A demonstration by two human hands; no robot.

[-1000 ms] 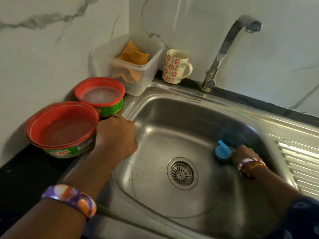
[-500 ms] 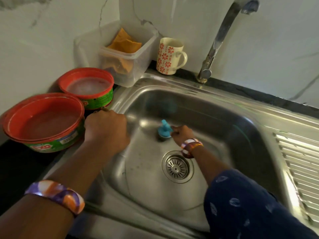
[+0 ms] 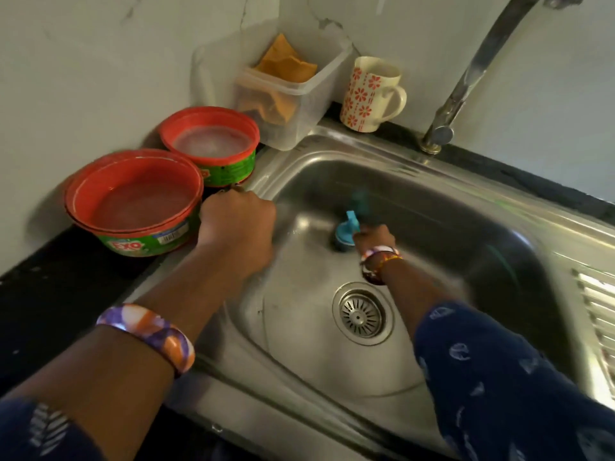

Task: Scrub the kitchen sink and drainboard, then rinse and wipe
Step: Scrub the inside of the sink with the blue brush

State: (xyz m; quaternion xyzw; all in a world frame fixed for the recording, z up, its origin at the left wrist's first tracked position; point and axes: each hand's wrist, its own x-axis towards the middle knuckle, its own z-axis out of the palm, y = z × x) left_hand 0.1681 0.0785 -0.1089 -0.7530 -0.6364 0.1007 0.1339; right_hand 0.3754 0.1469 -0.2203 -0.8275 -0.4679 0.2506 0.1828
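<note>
A person's right hand [image 3: 374, 237] closes its grip round a blue scrubber [image 3: 344, 232], fingers curled about the handle, the round head pressed low against the back wall of the steel sink [image 3: 432, 227], beyond the drain strainer [image 3: 361, 314] and towards the basin's left corner; motion blur softens the tool, so how the fingers lie on it cannot be told more closely. The left hand [image 3: 238, 227] rests as a curled fist on the sink's left rim; whether it grips the edge or something small is hidden, only a dark sliver showing at the knuckles. The scrubber's handle rises up and away from the hand towards the back wall, its head lying just left of the knuckles; the right hand is plainly the nearer one to the work, the left well apart at the rim. The ribbed drainboard [image 3: 595, 314] lies far to the right, on the other side of the basin from the scrubber, so the judgement here is that scrubbing is in its early part, with the drainboard, the rinse and the wipe not yet done; the coming stroke would call for a sweep rightward across the basin. On the dark desk [image 3: 50, 287] to the left stand two red-rimmed tubs [image 3: 133, 201] of cleaning paste, a clear box [image 3: 293, 94] holding an orange cloth [image 3: 283, 64], and a flowered mug [image 3: 372, 94]; the tap [image 3: 466, 78] arches over the sink, no water seen running.
</note>
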